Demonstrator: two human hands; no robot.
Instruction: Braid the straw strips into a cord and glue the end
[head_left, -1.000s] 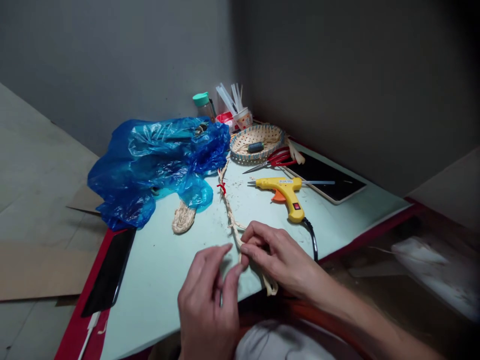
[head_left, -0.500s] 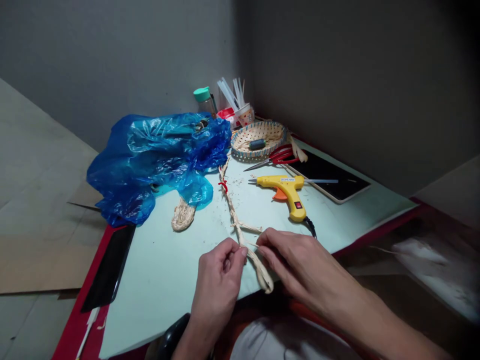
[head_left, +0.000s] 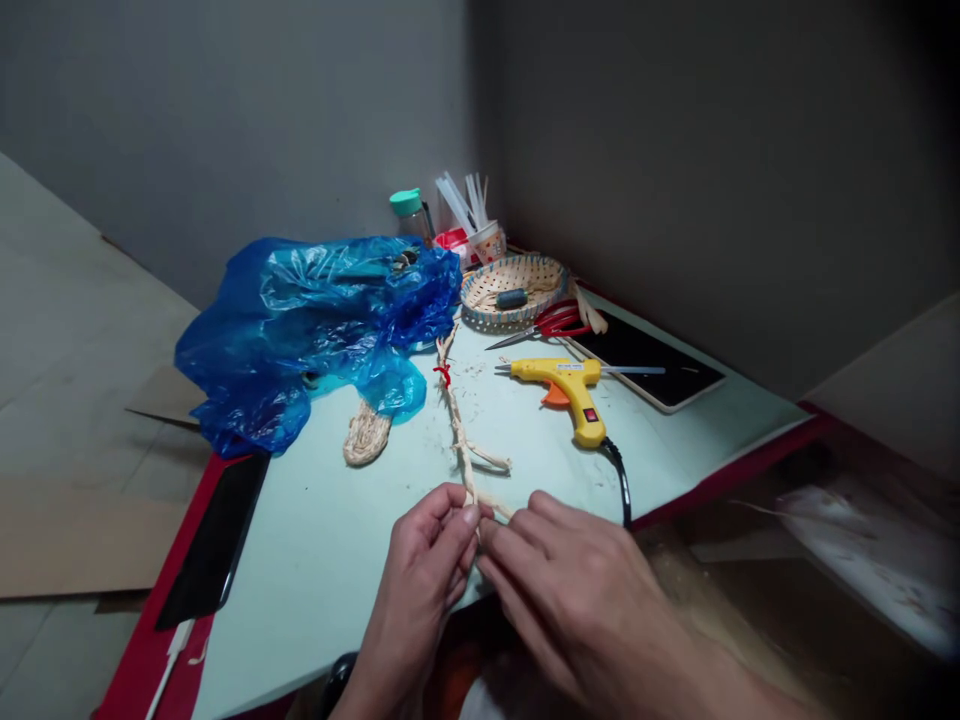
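A long braided straw cord [head_left: 456, 425] with a red tie runs down the pale green table [head_left: 337, 530] toward me. My left hand [head_left: 424, 575] pinches its near end between thumb and fingers at the table's front edge. My right hand [head_left: 570, 590] meets it from the right, fingers closed on the same end of the braid. A loose straw strand [head_left: 491, 460] sticks out to the right just above my fingers.
A yellow glue gun [head_left: 570, 385] with a black cord lies right of the braid. Behind it are red scissors [head_left: 551, 320], a woven basket [head_left: 510, 290], a dark tablet [head_left: 645, 355]. A blue plastic bag [head_left: 300, 330] and a coiled straw piece [head_left: 366, 438] lie left; a black phone [head_left: 214, 545] lies at the left edge.
Both hands have drawn nearer to me and closed together on the braid's near end. The loose tail that hung over the table edge is now hidden under my right hand.
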